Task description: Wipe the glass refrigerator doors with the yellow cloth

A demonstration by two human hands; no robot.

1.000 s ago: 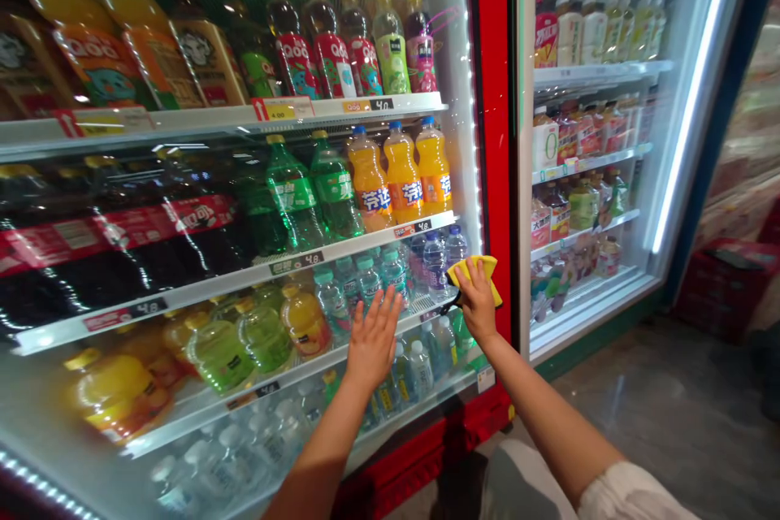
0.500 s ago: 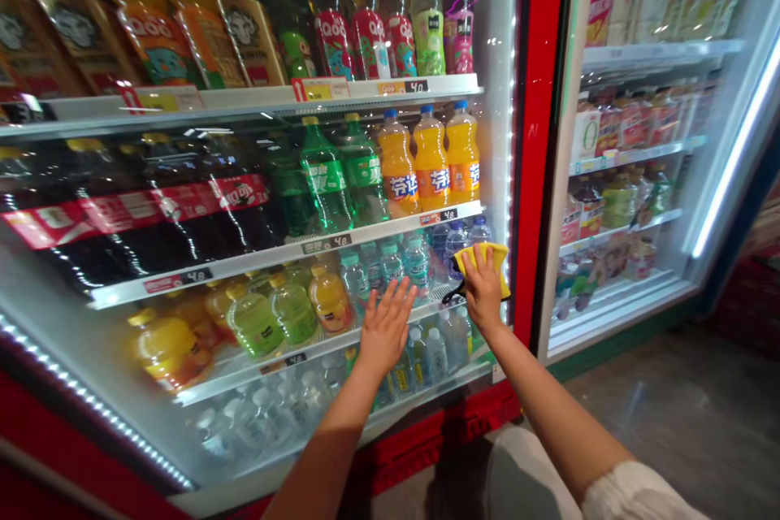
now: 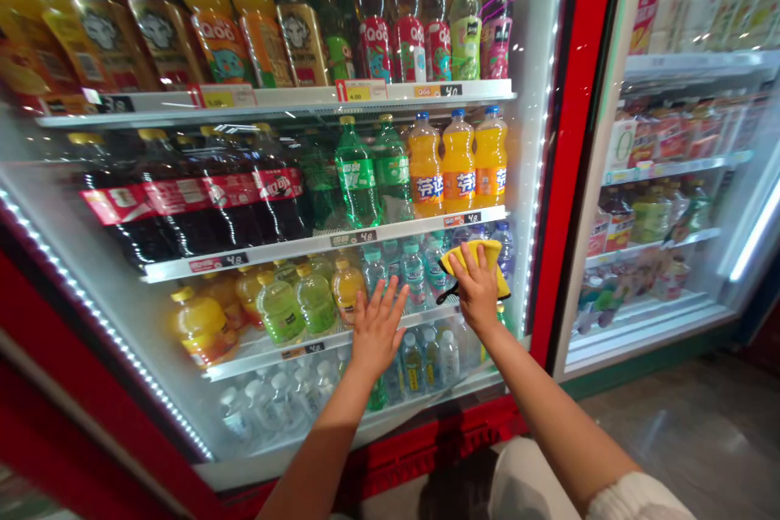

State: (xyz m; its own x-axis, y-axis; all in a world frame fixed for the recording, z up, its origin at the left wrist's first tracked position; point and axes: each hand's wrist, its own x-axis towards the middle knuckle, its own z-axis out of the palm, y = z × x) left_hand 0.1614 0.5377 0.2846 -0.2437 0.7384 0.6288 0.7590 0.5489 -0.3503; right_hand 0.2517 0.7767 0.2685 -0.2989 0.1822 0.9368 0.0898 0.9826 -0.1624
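Note:
My right hand presses a folded yellow cloth with dark edging and a small black loop against the cooler's glass door. Its fingers lie over the cloth, in front of the lower-right bottles. To its left, my left hand is spread open with nothing in it. It is flat at the glass, in front of the teal-capped bottles and a small orange juice bottle. Behind the glass are orange soda bottles, green soda bottles and cola bottles.
A red frame borders the cooler on the right. Beyond it stands a second lit cooler with cartons and bottles. Strips of lights run up the first cooler's sides. Grey floor shows at lower right, beside my light-clothed knee.
The camera view has shifted, so the cooler sits further right in the picture. Against the cooler, my right hand and the cloth have moved left, away from the red frame. My left hand stays spread.

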